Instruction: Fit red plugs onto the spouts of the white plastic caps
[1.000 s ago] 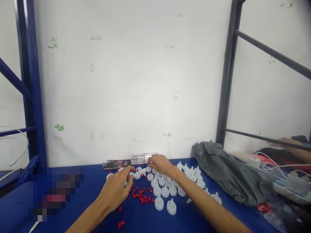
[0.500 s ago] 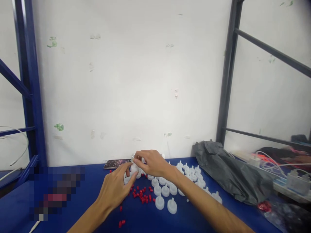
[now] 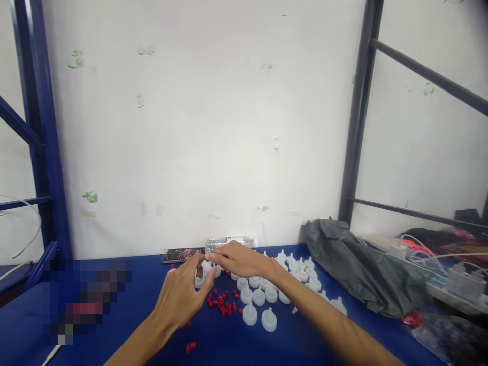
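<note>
My left hand [image 3: 182, 287] is closed round a white plastic nozzle cap [image 3: 206, 269], holding it just above the table. Thumb and fingers of my right hand [image 3: 237, 259] are pinched at the top of that same cap; its tip is hidden behind them. Small red caps [image 3: 224, 303] lie scattered below the hands, with two more red caps [image 3: 189, 347] near the front edge. To the right stand many white nozzle caps [image 3: 259, 296], most with their spouts up. Another white cap [image 3: 199, 281] sits partly hidden by my left hand.
Behind the hands lie a phone [image 3: 182, 254] and a clear bottle [image 3: 232, 240] on its side. A grey plastic bag [image 3: 362, 269] covers the right of the blue table [image 3: 129, 310]. Rack posts [image 3: 353, 132] rise at both sides, with cables and a power strip [image 3: 463, 284] far right.
My right hand has lowered and flattened over the cap, its fingers now pinching the top. The bottle behind has come into fuller view. The camera has shifted slightly.
</note>
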{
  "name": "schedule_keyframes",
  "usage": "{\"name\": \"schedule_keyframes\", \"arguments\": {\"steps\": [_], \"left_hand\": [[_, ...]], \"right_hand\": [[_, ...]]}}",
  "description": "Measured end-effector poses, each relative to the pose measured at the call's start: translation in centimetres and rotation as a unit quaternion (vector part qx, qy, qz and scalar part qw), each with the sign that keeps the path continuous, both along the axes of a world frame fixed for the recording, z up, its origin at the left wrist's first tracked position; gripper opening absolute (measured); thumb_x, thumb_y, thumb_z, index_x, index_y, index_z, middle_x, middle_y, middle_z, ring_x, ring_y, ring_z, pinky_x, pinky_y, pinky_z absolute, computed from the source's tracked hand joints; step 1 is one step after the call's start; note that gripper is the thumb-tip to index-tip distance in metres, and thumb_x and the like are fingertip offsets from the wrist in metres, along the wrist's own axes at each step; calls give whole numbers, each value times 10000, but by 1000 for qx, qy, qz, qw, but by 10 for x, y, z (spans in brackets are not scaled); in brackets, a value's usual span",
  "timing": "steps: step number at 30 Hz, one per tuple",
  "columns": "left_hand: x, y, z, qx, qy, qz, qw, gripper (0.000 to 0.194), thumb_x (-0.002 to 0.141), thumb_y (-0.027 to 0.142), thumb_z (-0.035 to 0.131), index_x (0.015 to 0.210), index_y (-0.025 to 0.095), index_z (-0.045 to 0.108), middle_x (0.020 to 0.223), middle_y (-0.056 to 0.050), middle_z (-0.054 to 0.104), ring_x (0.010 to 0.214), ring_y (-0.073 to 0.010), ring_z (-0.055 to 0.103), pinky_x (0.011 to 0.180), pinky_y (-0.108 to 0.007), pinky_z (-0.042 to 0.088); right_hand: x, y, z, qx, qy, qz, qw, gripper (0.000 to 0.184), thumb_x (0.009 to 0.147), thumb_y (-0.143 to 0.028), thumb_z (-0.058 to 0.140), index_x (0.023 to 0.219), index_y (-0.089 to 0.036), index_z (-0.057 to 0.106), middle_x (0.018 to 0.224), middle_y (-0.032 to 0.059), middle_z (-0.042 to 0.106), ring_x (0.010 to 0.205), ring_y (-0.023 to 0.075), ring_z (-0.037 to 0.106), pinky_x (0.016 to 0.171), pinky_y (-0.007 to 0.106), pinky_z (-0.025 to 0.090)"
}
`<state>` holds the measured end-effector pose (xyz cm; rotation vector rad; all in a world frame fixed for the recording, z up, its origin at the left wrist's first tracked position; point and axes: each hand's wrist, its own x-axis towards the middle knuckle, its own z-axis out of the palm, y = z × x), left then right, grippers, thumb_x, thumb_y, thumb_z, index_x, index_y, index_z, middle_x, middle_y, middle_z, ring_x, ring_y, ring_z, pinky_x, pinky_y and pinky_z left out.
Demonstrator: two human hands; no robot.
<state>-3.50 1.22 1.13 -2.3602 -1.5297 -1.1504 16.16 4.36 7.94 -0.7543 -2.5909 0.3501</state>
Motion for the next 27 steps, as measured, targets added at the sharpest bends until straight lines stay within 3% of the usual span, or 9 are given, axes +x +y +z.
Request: {"name": "schedule_keyframes", "arguments": {"steps": [4,7,11,14,15,17,20,22,27], "left_hand": [[5,-1,0,-32,-12,-47,998,266,916,471,468,812,238,544,581,38,575,529,-193,556,552,-298,334],[9,-2,7,-105,-114,-117,981,333,929,502,433,782,226,547,505,63,467,451,-150,435,496,-274,280],[7,-2,13,-221,-289,-255,896,476,911,602,353,664,221,495,433,95,287,352,-106,275,402,-251,258],[2,-1,7,-257,-301,-315,862,521,873,647,331,568,233,416,413,92,255,324,-94,237,371,-250,223],[1,-1,4,-254,-285,-307,872,519,875,646,320,564,237,393,419,90,257,329,-93,233,373,-251,209],[1,-2,-2,-208,-205,-265,919,482,904,587,320,576,236,372,440,75,301,366,-104,277,413,-257,221],[2,-5,-5,-71,6,-191,979,337,887,413,440,609,222,438,507,27,497,460,-138,422,511,-286,259],[3,-7,-4,-23,103,-161,981,234,858,344,492,659,222,507,571,5,602,502,-159,497,544,-302,278],[2,-6,-1,-5,137,-137,981,262,910,360,459,723,226,582,553,2,627,501,-180,559,545,-310,320]], "right_hand": [[5,2,1,-133,27,56,989,535,988,-628,365,697,-190,461,603,-50,417,580,108,422,574,252,333],[3,0,2,-204,67,97,972,546,966,-651,392,684,-190,473,617,-42,436,578,115,441,585,260,373],[1,-4,11,-181,120,102,971,539,980,-629,384,705,-189,531,640,-24,519,616,127,470,638,273,386],[11,3,21,-142,219,37,965,537,998,-602,354,695,-188,517,665,-13,544,662,134,507,727,293,429],[18,7,24,-124,249,7,960,536,1005,-590,337,688,-190,503,670,-14,534,666,133,510,744,300,440],[31,15,28,-101,202,-26,974,533,1007,-573,334,660,-195,477,640,-24,511,617,125,499,698,294,445],[42,22,22,-87,-59,-69,992,473,1006,-499,384,717,-180,582,650,-6,610,590,124,536,639,272,427],[40,23,13,-79,-183,-92,976,365,970,-435,481,778,-177,652,708,15,669,619,135,568,610,262,409],[22,20,-8,-122,-258,-92,954,264,904,-451,581,859,-223,705,696,-8,697,616,144,610,566,243,417]]}}
